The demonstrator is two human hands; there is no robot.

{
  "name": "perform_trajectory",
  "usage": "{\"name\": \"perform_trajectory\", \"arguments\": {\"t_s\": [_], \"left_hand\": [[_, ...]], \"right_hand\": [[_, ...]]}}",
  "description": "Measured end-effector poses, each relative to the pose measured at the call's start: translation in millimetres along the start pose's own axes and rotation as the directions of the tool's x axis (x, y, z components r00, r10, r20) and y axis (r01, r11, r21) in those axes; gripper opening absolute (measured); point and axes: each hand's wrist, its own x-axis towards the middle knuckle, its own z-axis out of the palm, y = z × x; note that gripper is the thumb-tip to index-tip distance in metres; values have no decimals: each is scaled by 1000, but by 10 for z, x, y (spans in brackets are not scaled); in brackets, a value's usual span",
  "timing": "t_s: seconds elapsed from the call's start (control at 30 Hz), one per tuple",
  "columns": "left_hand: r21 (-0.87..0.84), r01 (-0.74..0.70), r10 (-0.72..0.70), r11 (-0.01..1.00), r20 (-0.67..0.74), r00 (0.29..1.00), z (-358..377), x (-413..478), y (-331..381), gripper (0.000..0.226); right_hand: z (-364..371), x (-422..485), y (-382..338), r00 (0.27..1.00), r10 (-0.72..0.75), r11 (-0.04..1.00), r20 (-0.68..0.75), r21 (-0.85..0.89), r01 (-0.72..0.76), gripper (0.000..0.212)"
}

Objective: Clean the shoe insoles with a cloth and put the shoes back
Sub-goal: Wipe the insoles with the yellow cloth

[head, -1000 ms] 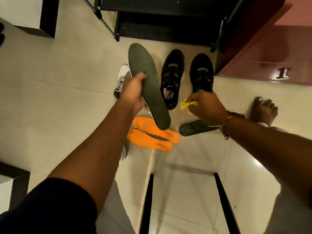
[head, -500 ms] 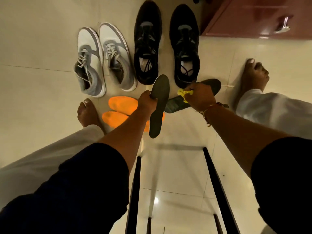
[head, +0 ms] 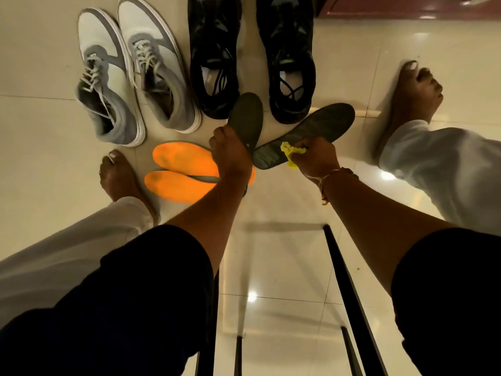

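Note:
My left hand point(head: 230, 154) grips a dark grey insole point(head: 246, 118) by its edge, toe end pointing away, low over the floor. A second dark insole point(head: 311, 131) lies flat on the tiles to its right. My right hand point(head: 314, 158) is closed on a crumpled yellow cloth point(head: 290, 156) and rests against that second insole's heel end. Two orange insoles point(head: 179, 172) lie side by side under my left wrist. A grey-and-white pair of sneakers point(head: 130, 74) and a black pair point(head: 252, 55) stand on the floor beyond.
My bare feet are planted at the left point(head: 119, 177) and the right point(head: 406, 104), in white trousers. A dark red cabinet point(head: 406, 4) stands at the top right. Black metal bars of a frame point(head: 349, 294) cross the tiled floor near me.
The view has tilted down and come closer to the floor. My left hand has lowered the dark insole towards the black shoes. My right hand with the cloth has come down onto the second insole.

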Motion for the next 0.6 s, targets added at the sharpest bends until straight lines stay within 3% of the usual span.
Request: {"name": "perform_trajectory", "arguments": {"t_s": [0.07, 0.13, 0.2, 0.3, 0.43, 0.53, 0.6], "left_hand": [[52, -221, 217, 974, 76, 973, 160, -88, 20, 44], [53, -339, 321, 939, 214, 923, 322, -133, 91, 47], [105, -363, 324, 926, 273, 906, 436, -157, 167, 56], [212, -371, 324, 904, 227, 918, 537, -150, 235, 63], [330, -396, 349, 857, 194, 917, 551, -116, 277, 55], [290, -404, 337, 867, 255, 906, 501, -102, 282, 42], [126, -387, 324, 913, 349, 879, 413, -132, 288, 33]], "right_hand": [[31, 38, 106, 998, 66, 997, 9, 30, -66, 32], [60, 86, 200, 993, 117, 992, 20, 41, -118, 37], [75, 110, 234, 992, 125, 992, 9, 30, -125, 36], [103, 145, 265, 987, 158, 984, -13, 82, -156, 32], [152, 172, 290, 980, 198, 975, -1, 102, -197, 31], [122, 149, 245, 984, 175, 983, 15, 58, -176, 30], [43, 114, 174, 984, 173, 985, 40, 7, -174, 24]]}}
